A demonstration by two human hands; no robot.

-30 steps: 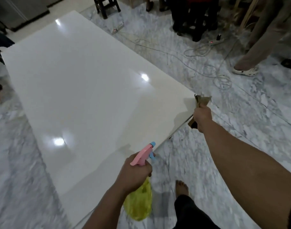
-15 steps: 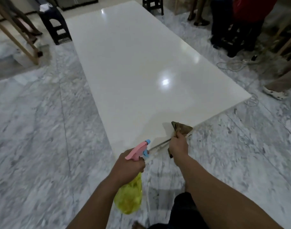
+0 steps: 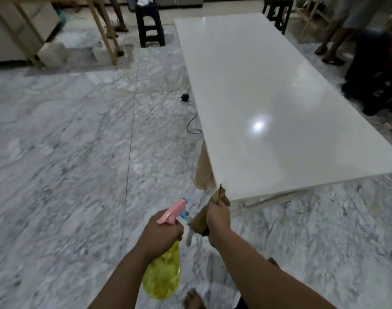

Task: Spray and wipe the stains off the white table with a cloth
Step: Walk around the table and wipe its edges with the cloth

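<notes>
The person is standing on the marble floor (image 3: 56,152) at the near left corner of the white table (image 3: 268,108), with both hands held off the tabletop. The left hand (image 3: 161,235) is gripping the neck of a yellow spray bottle (image 3: 162,279), fingers wrapped closed around it below the pink trigger head (image 3: 171,211); whether a finger is resting on the trigger cannot be told. The nozzle is pointing up and to the right, toward the corner. The right hand (image 3: 218,217) is clenching a crumpled brown cloth (image 3: 220,196), which is sticking out above and below the fist, just beside the table's near corner but apparently not touching it.

The tabletop is glossy, reflecting ceiling lights; no stains are distinguishable at this blur and angle. The top is bare.

Judgement: the step in hand is positioning for a spray pass, with wiping not yet begun at this corner. To do it well, the nozzle should be brought over the surface before squeezing, otherwise mist would land on the floor, where bare feet (image 3: 192,298) are standing and a black cable (image 3: 191,121) is lying near the table's left edge. The cloth should be flattened against the top rather than kept balled, and strokes should overlap, working from the near corner toward the far end. Low-angle viewing against the reflections should help in locating stains.
</notes>
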